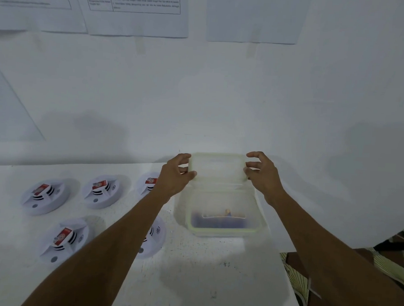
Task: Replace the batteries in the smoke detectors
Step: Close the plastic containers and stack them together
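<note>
In the head view, the left hand [177,175] and the right hand [263,173] each curl their fingers round a short end of the translucent plastic lid with a pale green rim [218,166], holding it tilted over the far side of the clear rectangular plastic box [222,230]. I cannot tell whether the lid's lower edge touches the box. Dark blue and orange items, probably the batteries [223,218], lie blurred at the bottom of the box. The grip is narrow and sits only at the lid's ends, so the lid could slip, drop onto the box and jolt it. The left forearm passes right over the white round smoke detectors [45,195], each carrying a red-and-white block, so lowering that arm could knock the nearest ones. The box and detectors rest on a speckled white table [202,269], which is pushed against a pale wall [222,95] with printed sheets [138,11] taped to it. Striped cloth [396,263] shows past the table's right edge.
</note>
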Demonstrator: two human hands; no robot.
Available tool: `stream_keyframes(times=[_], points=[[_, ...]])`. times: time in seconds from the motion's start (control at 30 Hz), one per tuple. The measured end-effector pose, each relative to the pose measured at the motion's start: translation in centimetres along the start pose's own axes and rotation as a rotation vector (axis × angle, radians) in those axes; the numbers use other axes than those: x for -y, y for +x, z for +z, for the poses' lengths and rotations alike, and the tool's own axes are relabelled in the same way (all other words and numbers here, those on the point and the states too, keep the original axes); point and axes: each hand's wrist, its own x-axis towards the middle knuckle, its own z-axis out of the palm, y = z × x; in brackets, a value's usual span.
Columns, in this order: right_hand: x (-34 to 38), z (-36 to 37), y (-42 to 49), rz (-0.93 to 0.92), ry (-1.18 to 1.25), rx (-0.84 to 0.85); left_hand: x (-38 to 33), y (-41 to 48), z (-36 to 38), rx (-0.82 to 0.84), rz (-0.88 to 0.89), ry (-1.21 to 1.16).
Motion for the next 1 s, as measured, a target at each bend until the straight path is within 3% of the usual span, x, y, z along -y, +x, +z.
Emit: stream_keyframes(times=[0.1,0.33,0.67,0.83,1.0], points=[[0.3,-1.2,0.9,-0.035,-0.029,0.112,-0.2,0.8,-0.3,0.057,0.043,0.131],[0.5,-1.3,2.6,-0.217,-0.368,0.427,-0.8,2.1,0.1,0.262,0.115,0.488],[-0.2,-0.7,3.4,-0.360,-0.435,0.320,0.5,2.6,0.7,0.115,0.259,0.496],[0.2,-0.7,4.3,-0.250,-0.367,0.411,0.0,3.5,0.6,0.263,0.227,0.466],[0.8,1.0,5.2,-0.177,-0.218,0.356,-0.1,4.5,2.6,0.150,0.132,0.289]])
